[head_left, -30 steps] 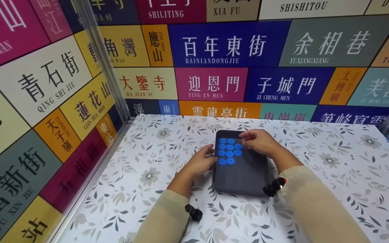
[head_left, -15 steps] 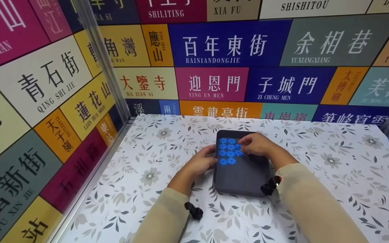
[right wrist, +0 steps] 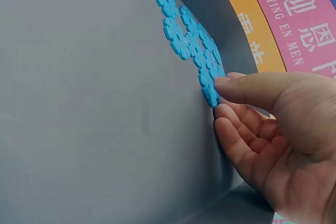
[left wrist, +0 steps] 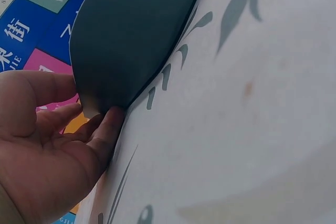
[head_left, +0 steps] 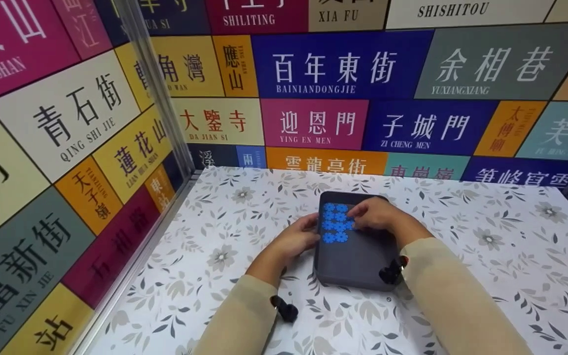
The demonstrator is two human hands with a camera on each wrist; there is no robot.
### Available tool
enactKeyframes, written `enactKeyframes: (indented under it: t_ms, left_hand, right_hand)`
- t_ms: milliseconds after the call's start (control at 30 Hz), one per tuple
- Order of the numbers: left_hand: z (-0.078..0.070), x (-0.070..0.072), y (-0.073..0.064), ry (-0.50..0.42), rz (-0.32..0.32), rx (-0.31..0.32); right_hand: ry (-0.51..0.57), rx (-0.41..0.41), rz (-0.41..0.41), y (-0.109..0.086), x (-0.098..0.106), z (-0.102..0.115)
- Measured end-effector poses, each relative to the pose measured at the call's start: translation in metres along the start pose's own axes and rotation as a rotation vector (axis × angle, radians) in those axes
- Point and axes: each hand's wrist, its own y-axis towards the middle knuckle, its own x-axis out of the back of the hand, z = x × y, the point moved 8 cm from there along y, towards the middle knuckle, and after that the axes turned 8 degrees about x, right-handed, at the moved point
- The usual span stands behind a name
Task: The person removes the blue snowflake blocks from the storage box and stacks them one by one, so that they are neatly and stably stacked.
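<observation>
A dark grey tray (head_left: 350, 266) lies on the patterned tabletop. Inside it, toward the far left, blue flower-shaped discs (head_left: 334, 224) form a flat cluster. At the tray's left side, my left hand (head_left: 296, 239) holds the wall, its thumb tip hidden behind the rim and its other fingers outside, as the left wrist view shows. My right hand (head_left: 375, 214) reaches over the tray from the right. In the right wrist view, its thumb and forefinger pinch a flower-shaped disc (right wrist: 208, 90) at the cluster's near edge. The right hand covers part of the cluster in the head view.
A white table (head_left: 205, 296) with a leaf and flower print surrounds the tray. Panels with colourful lettered blocks (head_left: 313, 123) stand behind it and along the left. Small black devices sit at my left wrist (head_left: 285, 309) and right wrist (head_left: 392, 272).
My right hand has come down and slightly left, from the tray's far rim to the discs' right edge. The left hand has closed in on the tray's left wall. The view has shifted slightly.
</observation>
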Motion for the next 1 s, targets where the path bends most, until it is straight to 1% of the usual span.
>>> enactKeyframes:
  t_ms: [100,267,500,667,800,867,1000]
  left_hand:
    - [0.0,-0.002,0.0,-0.02,0.014,-0.003]
    - [0.0,-0.001,-0.001,-0.02,0.007,0.002]
    - [-0.001,0.001,-0.001,-0.01,-0.002,-0.011]
    - [0.001,0.0,-0.001,-0.015,0.007,-0.004]
    - [0.0,0.0,-0.001,-0.016,0.009,-0.005]
    - [0.0,0.0,-0.001,-0.02,0.008,0.002]
    - [0.003,0.0,-0.001,-0.034,0.008,0.019]
  right_hand:
    - [-0.017,-0.005,0.008,0.001,-0.001,-0.003]
    - [-0.029,0.006,0.012,0.003,-0.002,-0.004]
    - [-0.102,0.04,0.021,0.004,-0.003,0.001]
    - [-0.085,0.028,0.052,0.002,-0.006,0.001]
    - [-0.051,0.03,0.039,0.002,-0.005,0.001]
    - [-0.044,0.051,0.026,0.002,-0.004,0.002]
    - [-0.086,0.103,0.016,0.003,-0.002,0.007]
